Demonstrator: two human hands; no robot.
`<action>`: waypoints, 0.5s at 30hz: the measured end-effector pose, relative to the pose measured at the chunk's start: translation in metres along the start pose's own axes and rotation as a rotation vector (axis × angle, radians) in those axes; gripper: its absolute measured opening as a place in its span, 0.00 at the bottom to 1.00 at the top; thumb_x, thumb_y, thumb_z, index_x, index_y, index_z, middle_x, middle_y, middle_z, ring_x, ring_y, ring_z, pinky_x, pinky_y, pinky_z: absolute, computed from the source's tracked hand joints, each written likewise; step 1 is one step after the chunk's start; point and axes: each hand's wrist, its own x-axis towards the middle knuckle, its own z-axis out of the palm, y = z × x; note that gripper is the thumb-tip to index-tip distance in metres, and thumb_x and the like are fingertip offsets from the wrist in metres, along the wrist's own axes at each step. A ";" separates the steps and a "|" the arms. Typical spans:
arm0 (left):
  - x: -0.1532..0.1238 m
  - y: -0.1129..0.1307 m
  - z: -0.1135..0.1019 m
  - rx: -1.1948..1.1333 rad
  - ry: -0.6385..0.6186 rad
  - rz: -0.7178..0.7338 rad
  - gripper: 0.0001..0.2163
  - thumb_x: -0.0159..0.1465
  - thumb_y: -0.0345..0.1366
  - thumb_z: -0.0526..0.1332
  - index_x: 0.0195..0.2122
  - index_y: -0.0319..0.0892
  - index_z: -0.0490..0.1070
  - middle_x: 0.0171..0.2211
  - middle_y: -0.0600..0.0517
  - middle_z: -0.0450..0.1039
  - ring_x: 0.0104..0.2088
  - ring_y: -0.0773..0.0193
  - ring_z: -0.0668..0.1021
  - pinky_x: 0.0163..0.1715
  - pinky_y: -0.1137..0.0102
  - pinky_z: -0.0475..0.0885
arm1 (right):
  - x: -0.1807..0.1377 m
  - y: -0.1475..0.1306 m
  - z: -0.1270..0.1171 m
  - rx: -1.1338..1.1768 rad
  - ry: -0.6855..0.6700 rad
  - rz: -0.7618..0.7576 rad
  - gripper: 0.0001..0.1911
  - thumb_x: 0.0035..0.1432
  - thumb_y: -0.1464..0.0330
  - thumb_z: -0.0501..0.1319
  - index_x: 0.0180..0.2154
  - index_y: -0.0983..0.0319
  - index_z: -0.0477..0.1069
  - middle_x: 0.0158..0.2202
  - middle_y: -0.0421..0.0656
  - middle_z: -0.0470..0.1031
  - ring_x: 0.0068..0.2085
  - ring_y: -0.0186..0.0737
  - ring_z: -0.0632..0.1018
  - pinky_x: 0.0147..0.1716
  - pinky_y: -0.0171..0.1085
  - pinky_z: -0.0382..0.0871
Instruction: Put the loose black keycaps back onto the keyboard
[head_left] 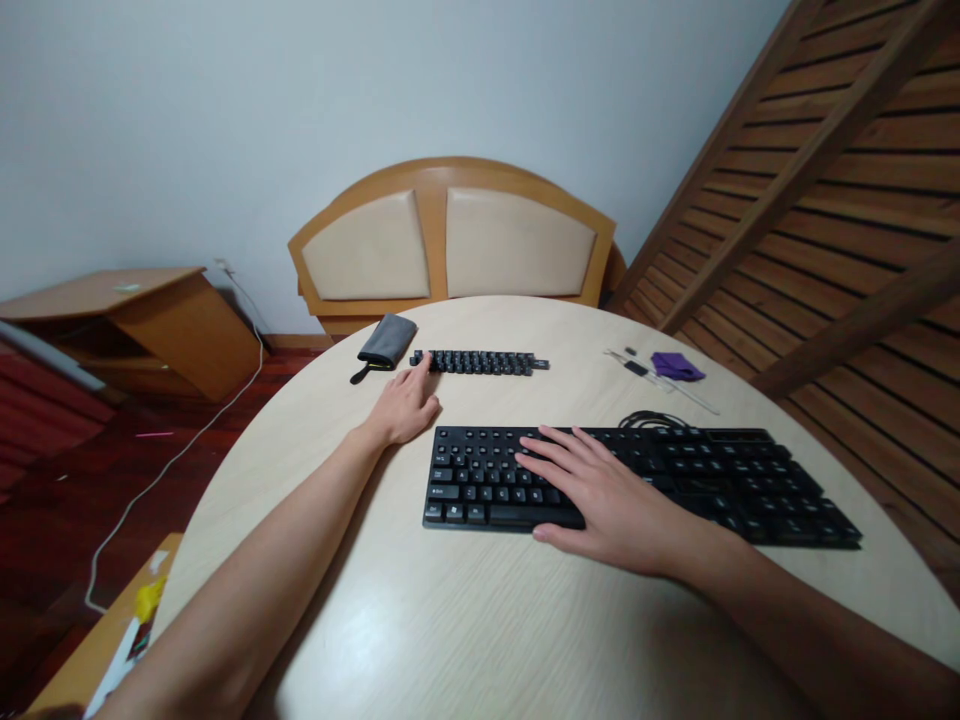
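My left hand reaches to the left end of a block of black keycaps lined up in rows on the table. Its index finger is stretched out and touches the keycaps; the other fingers are partly curled, and nothing shows in them. A full-size black keyboard lies nearer to me, with a coiled cable behind it. My right hand rests over the middle of the keyboard, fingers spread and holding nothing. It hides part of the keys beneath. Beside my left hand sits a folded grey cloth pouch with a dark loop.
The round pale table carries a purple cloth and several thin tools at the right. A padded headboard stands behind, slatted wood to the right. A white cord crosses the floor near a wooden cabinet.
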 end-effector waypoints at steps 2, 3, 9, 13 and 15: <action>0.000 0.000 -0.001 0.011 0.000 0.001 0.36 0.66 0.39 0.52 0.71 0.28 0.43 0.68 0.33 0.55 0.64 0.40 0.64 0.62 0.49 0.61 | 0.000 0.000 0.000 -0.004 -0.004 -0.001 0.36 0.60 0.50 0.62 0.66 0.55 0.61 0.69 0.47 0.59 0.70 0.59 0.57 0.67 0.63 0.49; 0.000 0.000 -0.001 0.015 0.005 0.001 0.35 0.66 0.39 0.53 0.71 0.29 0.43 0.68 0.33 0.56 0.64 0.40 0.64 0.62 0.49 0.61 | 0.000 0.000 -0.001 -0.008 -0.007 0.001 0.36 0.60 0.50 0.62 0.66 0.55 0.61 0.69 0.47 0.59 0.70 0.59 0.57 0.67 0.63 0.49; -0.001 0.002 -0.001 0.027 0.058 0.010 0.33 0.65 0.39 0.54 0.69 0.30 0.48 0.65 0.35 0.60 0.62 0.44 0.68 0.63 0.53 0.61 | 0.002 -0.003 -0.003 -0.026 -0.030 0.009 0.36 0.60 0.51 0.62 0.65 0.58 0.62 0.69 0.48 0.59 0.70 0.59 0.57 0.66 0.64 0.51; -0.001 0.002 -0.002 0.026 0.097 0.011 0.30 0.65 0.38 0.55 0.67 0.32 0.53 0.63 0.36 0.62 0.62 0.45 0.67 0.64 0.54 0.62 | 0.001 -0.003 -0.003 -0.009 -0.010 0.007 0.35 0.60 0.52 0.62 0.65 0.57 0.62 0.68 0.48 0.60 0.69 0.59 0.58 0.66 0.64 0.50; -0.001 0.002 -0.003 0.024 0.111 0.007 0.28 0.65 0.36 0.55 0.66 0.34 0.57 0.63 0.37 0.62 0.63 0.46 0.66 0.64 0.54 0.61 | 0.001 -0.002 -0.002 -0.005 -0.007 0.006 0.35 0.60 0.52 0.62 0.65 0.57 0.62 0.69 0.48 0.60 0.69 0.59 0.58 0.66 0.64 0.50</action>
